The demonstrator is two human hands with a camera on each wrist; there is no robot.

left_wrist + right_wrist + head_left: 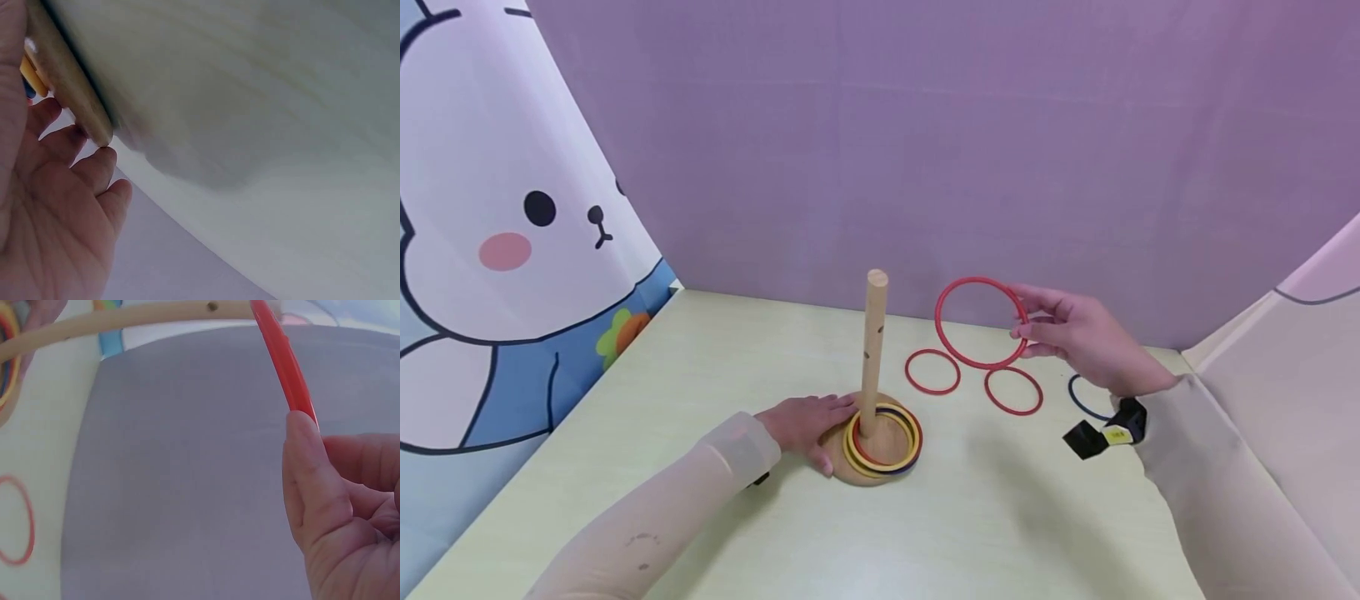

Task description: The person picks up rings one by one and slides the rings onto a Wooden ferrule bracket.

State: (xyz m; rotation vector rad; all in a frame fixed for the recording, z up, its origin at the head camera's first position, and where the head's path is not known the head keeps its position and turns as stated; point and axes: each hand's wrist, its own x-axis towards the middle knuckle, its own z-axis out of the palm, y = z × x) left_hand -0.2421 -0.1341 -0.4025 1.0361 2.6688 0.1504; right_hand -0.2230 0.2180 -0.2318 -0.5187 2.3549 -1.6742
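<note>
A wooden peg [874,350] stands upright on a round base [891,433] on the table. Several yellow, red and blue rings [853,461] lie stacked around its foot. Fingertips of my left hand [805,425] rest on the base's left edge, the thumb apart at the near side; in the left wrist view they meet the rim. To the right of the peg, my right hand [1067,329] pinches a red ring [937,315] by its right side and holds it up, tilted to face me. The right wrist view shows this ring edge-on between thumb and fingers.
Two more red rings, a left one [933,392] and a right one [1016,413], lie flat beneath the raised ring. A blue ring [1078,403] is partly covered by the right wrist. Behind the table [737,333] rises a purple cloth wall [925,167].
</note>
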